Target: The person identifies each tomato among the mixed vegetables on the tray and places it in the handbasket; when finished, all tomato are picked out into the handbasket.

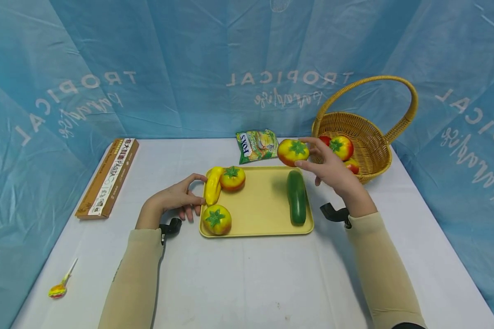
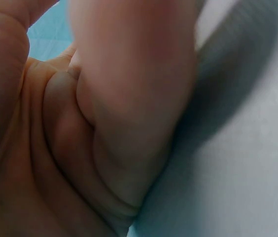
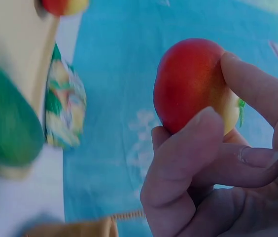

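Pinched in my right hand (image 1: 333,169) is a red and yellow tomato (image 1: 292,152) with a green star top, held above the back right edge of the yellow tray (image 1: 255,201). The right wrist view shows the tomato's red side (image 3: 186,84) between thumb and fingers. My left hand (image 1: 174,196) is at the tray's left edge, thumb and forefinger spread beside a yellow banana (image 1: 213,186); whether they touch it I cannot tell. Two similar tomatoes (image 1: 233,178) (image 1: 217,220) lie on the tray's left side, and a green cucumber (image 1: 297,197) on its right.
A wicker basket (image 1: 372,151) with a tall handle holds several red and yellow fruits (image 1: 341,147) at the back right. Behind the tray lies a green snack packet (image 1: 257,145). A pasta box (image 1: 108,178) and a lollipop (image 1: 58,290) are at the left.
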{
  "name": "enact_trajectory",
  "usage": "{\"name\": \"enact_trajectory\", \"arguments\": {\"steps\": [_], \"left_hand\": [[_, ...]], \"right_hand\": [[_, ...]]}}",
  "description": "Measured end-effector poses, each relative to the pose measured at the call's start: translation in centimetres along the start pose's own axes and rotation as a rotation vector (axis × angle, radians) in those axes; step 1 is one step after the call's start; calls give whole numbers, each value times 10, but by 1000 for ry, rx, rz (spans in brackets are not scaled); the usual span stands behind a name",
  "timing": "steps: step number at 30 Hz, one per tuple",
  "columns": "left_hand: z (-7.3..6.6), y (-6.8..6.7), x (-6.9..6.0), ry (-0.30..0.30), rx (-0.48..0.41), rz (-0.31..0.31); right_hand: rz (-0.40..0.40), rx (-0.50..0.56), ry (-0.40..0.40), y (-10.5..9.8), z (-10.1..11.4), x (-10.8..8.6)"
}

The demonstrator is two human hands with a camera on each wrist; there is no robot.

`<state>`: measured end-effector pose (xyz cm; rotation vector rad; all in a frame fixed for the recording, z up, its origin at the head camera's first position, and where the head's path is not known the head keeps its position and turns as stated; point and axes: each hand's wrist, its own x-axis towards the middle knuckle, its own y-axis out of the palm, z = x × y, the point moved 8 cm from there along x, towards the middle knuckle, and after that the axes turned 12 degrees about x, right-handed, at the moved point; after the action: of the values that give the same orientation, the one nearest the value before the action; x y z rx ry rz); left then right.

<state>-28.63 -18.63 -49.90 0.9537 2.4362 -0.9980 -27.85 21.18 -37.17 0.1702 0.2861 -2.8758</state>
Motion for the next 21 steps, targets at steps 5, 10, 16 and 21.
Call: {"name": "enact_trajectory", "arguments": {"steps": [5, 10, 16, 21], "left_hand": [[0, 0, 0, -5, -7, 0], [1, 0, 0, -9, -15, -1], [1, 0, 0, -11, -16, -1], [2, 0, 0, -16, -17, 1]], "right_hand": [[-100, 37, 5, -35, -6, -1], [-161, 50, 53, -62, -20, 0], [-200, 65, 88, -78, -30, 0], [-245, 43, 99, -88, -34, -1]]}}
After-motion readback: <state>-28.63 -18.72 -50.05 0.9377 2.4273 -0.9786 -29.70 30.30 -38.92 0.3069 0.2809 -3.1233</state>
